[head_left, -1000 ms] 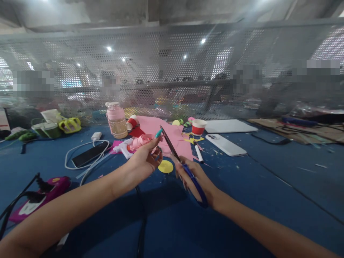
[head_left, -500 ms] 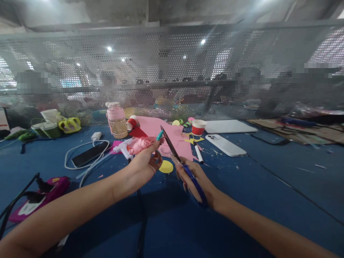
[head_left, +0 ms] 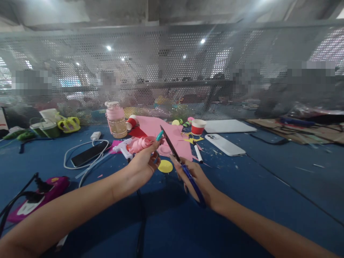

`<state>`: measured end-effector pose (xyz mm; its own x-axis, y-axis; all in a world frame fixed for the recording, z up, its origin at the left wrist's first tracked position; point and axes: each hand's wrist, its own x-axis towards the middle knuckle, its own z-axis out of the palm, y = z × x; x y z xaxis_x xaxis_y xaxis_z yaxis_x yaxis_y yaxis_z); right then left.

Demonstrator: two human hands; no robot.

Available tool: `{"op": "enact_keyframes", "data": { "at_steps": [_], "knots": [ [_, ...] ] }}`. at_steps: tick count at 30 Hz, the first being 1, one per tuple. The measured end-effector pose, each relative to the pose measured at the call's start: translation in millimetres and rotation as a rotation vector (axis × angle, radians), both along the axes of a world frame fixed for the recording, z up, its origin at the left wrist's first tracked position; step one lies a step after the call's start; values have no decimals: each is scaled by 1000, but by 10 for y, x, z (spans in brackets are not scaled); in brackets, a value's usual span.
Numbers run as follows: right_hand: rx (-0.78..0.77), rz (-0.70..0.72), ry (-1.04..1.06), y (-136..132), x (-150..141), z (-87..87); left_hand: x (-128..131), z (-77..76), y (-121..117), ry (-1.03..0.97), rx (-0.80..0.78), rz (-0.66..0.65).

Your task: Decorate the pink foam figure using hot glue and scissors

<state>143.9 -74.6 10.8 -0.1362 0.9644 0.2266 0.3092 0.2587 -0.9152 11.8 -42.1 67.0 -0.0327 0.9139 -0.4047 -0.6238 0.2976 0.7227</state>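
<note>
My left hand (head_left: pixel 146 163) is closed in a pinch, the thumb with its long teal nail turned up. A curled strip of pink paper (head_left: pixel 141 144) runs from its fingers to the left. My right hand (head_left: pixel 195 175) is closed around the dark blue handles of a pair of scissors (head_left: pixel 191 179). The dark blades point up and to the left, their tips right beside my left thumb. Below the blades, between the hands, lies a yellow paper disc (head_left: pixel 165 166). Behind both hands a pink paper sheet (head_left: pixel 178 133) is spread on the table.
A white glue gun (head_left: pixel 124 148), a black phone (head_left: pixel 90 154) with a cable and a magenta power strip (head_left: pixel 51 195) are on the left. Behind stand a pink-lidded bottle (head_left: pixel 116 122) and a red-and-white paper cup (head_left: pixel 198 127). A marker (head_left: pixel 198 153) and white phone (head_left: pixel 225 145) lie rightward.
Both hands and the scissors keep almost the same pose. The right hand with the scissors has shifted very slightly left, and the whole view has drifted a little.
</note>
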Motion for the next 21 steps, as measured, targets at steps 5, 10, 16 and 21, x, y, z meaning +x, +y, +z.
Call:
{"op": "enact_keyframes", "data": {
  "at_steps": [5,10,16,21],
  "knots": [
    [-35,-12,35,-8,-7,0,-14,32,-20,-33,6,-35],
    [-98,-5,94,-11,-1,-2,-26,70,-34,-60,11,-45],
    [-76,9,106,-27,-2,17,-29,50,-12,-90,14,-42],
    [-80,20,120,-13,13,-9,-29,9,10,-103,61,-34]
  ]
}}
